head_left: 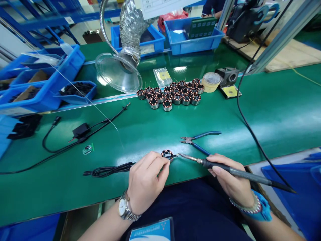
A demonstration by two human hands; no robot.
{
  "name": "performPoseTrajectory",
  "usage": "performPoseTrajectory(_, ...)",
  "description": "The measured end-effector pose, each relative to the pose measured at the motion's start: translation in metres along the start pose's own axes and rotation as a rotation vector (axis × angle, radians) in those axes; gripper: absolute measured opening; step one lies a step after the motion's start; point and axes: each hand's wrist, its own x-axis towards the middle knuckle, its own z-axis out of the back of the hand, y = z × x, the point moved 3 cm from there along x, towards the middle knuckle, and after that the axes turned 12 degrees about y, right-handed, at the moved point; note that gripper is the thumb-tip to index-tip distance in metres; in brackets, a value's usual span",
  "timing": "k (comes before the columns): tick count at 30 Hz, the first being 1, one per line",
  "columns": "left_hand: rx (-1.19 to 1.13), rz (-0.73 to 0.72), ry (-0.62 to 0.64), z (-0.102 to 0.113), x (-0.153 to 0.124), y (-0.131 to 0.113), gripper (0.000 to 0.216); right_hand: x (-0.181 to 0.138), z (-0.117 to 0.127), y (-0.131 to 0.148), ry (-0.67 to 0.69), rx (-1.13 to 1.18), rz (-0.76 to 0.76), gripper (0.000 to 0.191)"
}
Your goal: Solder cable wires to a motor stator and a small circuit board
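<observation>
Right hand (pixel 233 182) in closed grip round a soldering iron (pixel 240 173) — left hand (pixel 147 177) pinch-tight on black cable (pixel 112 170)

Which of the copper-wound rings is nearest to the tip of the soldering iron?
The lone ring just beyond the left hand; the other rings stand grouped farther back on the green table.

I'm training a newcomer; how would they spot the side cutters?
On the green workbench, look between the cluster of copper-wound stators and the right hand. The side cutters lie there, open, their blue handles setting them apart from the dark-handled soldering iron.
</observation>
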Motion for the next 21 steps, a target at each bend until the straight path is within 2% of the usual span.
performPoseTrajectory(21, -0.007, 0.003, -0.001, 0.0009, 0.0019, -0.0005, 0.01, -0.0014, 0.0005, -0.0018, 0.002, 0.002, -0.009, 0.019)
